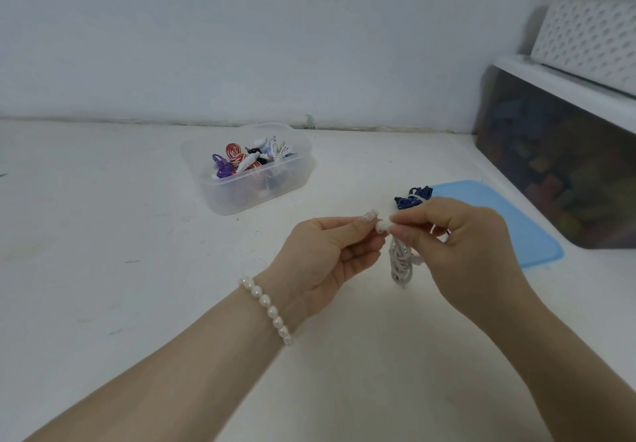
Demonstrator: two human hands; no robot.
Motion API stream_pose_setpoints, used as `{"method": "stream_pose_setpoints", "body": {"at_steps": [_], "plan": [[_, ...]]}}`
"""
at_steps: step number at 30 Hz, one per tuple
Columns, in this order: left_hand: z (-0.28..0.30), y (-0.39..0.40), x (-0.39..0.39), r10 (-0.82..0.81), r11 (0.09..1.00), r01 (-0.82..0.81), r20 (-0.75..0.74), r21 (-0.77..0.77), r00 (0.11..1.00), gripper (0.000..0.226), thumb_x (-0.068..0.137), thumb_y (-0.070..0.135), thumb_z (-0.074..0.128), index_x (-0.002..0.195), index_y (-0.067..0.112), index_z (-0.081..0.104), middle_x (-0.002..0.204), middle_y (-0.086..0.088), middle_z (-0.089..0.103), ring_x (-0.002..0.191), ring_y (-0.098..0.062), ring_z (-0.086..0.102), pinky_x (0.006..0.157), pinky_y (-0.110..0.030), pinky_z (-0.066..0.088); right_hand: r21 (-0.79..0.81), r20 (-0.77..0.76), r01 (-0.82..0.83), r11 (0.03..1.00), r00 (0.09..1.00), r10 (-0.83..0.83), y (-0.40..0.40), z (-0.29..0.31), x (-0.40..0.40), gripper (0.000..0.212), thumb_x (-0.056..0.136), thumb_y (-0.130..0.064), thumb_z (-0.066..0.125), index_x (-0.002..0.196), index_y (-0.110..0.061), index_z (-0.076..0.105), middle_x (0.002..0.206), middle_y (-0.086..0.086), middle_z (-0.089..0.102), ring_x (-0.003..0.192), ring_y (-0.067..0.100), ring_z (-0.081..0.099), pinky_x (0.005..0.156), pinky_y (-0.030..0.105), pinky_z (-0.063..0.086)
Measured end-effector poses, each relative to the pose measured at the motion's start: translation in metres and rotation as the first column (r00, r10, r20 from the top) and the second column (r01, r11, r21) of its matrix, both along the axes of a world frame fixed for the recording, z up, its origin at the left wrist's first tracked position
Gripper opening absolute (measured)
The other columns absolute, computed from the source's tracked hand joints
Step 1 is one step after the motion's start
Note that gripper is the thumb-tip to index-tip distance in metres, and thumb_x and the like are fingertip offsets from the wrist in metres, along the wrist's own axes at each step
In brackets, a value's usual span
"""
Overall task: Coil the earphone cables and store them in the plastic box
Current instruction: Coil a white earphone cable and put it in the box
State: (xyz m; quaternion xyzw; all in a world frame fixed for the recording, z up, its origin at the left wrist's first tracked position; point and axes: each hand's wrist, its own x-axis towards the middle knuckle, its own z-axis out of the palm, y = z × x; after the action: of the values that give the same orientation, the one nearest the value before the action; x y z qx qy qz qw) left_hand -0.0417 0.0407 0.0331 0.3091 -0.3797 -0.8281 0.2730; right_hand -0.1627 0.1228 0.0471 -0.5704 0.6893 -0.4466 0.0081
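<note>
Both hands, the left hand [330, 252] and the right hand [457, 245], pinch the white earphone cable [401, 262], nearly coiled; next, I think, it goes into the plastic box [247, 166].

Head camera looks forward-down, close over the table [103, 235].

A white table [103, 235] meets a pale wall [241, 28] along its far edge. Near the right edge lies a flat blue lid [509, 221] — just beyond it stands a dark translucent bin [557, 152], with a white perforated basket [592, 35] stacked on top.
</note>
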Motion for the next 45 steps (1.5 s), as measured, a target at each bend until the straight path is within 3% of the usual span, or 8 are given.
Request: {"method": "stream_pose_setpoints", "body": {"at_steps": [10,21,25,28,33,36,40,45], "plan": [[0.003,0.006,0.0,0.018,0.998,-0.013,-0.099,0.056,0.995,0.015,0.079,0.004,0.06,0.069,0.001,0.071,0.07,-0.009,0.07,0.059,-0.012,0.067,0.058,-0.021,0.056,-0.105,-0.084,0.018,0.994,0.996,-0.027,-0.001,-0.003,0.005,0.004,0.075,-0.014,0.069,0.077,-0.014,0.073,0.067,-0.025,0.055,0.07,-0.014,0.053,0.066,0.0,0.038],[0.007,0.018,-0.002,-0.005,1.0,0.009,-0.18,0.022,0.984,0.019,0.084,0.007,0.055,0.078,0.004,0.073,0.082,-0.006,0.072,0.076,-0.012,0.067,0.076,-0.024,0.054,-0.226,-0.121,0.071,0.972,0.988,-0.1,-0.002,-0.007,0.003,0.006,0.076,-0.011,0.067,0.076,-0.009,0.073,0.064,0.004,0.064,0.069,0.013,0.055,0.064,0.014,0.043],[0.01,0.018,-0.001,0.001,1.0,-0.004,-0.208,-0.014,0.978,0.025,0.086,0.009,0.051,0.077,0.005,0.074,0.087,-0.006,0.073,0.082,-0.014,0.067,0.08,-0.026,0.054,-0.223,0.099,0.072,0.972,0.994,-0.05,0.0,-0.001,0.001,0.009,0.074,-0.011,0.074,0.079,-0.019,0.073,0.069,-0.009,0.067,0.071,0.006,0.06,0.064,0.008,0.043],[0.011,0.018,0.0,0.0,0.996,-0.017,-0.18,-0.09,0.984,0.023,0.089,0.01,0.05,0.086,0.006,0.072,0.086,-0.004,0.072,0.08,-0.012,0.066,0.077,-0.023,0.054,-0.199,0.242,0.078,0.977,0.97,-0.028,0.0,0.001,0.002,0.016,0.072,-0.014,0.075,0.076,-0.029,0.071,0.073,-0.014,0.069,0.066,0.005,0.062,0.063,0.015,0.047],[0.008,0.015,0.001,0.035,0.93,-0.02,0.034,-0.368,0.999,0.019,0.089,0.017,0.053,0.096,0.019,0.071,0.086,0.008,0.069,0.076,-0.004,0.058,0.065,-0.017,0.047,-0.166,0.351,0.071,0.984,0.936,-0.008,0.002,0.007,0.003,0.019,0.071,-0.013,0.074,0.07,-0.031,0.069,0.067,-0.016,0.069,0.061,0.007,0.062,0.058,0.012,0.048],[0.012,0.012,0.004,0.078,0.882,-0.021,0.101,-0.472,0.992,0.019,0.089,0.021,0.053,0.094,0.025,0.071,0.087,0.012,0.068,0.076,-0.001,0.055,0.067,-0.016,0.044,-0.13,0.54,0.045,0.99,0.841,0.033,0.001,0.01,0.001,0.009,0.067,-0.015,0.074,0.069,-0.024,0.073,0.06,-0.01,0.069,0.057,0.003,0.06,0.056,0.011,0.046],[0.014,0.002,0.007,0.137,0.872,-0.063,0.119,-0.486,0.983,0.02,0.091,0.018,0.051,0.1,0.021,0.068,0.095,0.004,0.068,0.085,-0.006,0.057,0.079,-0.022,0.043,-0.181,0.834,-0.097,0.979,0.513,0.205,0.0,0.013,-0.005,0.018,0.048,-0.025,0.072,0.063,-0.016,0.075,0.064,0.001,0.071,0.062,0.014,0.066,0.061,0.02,0.053],[0.011,0.002,0.005,-0.155,0.967,0.177,0.126,-0.182,0.98,0.027,0.088,0.026,0.046,0.098,0.008,0.064,0.096,-0.013,0.066,0.086,-0.027,0.061,0.084,-0.035,0.046,-0.226,0.928,-0.22,0.949,0.247,0.278,0.0,0.015,-0.008,0.019,0.051,-0.02,0.068,0.067,-0.012,0.074,0.063,0.004,0.068,0.064,0.016,0.069,0.058,0.023,0.054]]}}
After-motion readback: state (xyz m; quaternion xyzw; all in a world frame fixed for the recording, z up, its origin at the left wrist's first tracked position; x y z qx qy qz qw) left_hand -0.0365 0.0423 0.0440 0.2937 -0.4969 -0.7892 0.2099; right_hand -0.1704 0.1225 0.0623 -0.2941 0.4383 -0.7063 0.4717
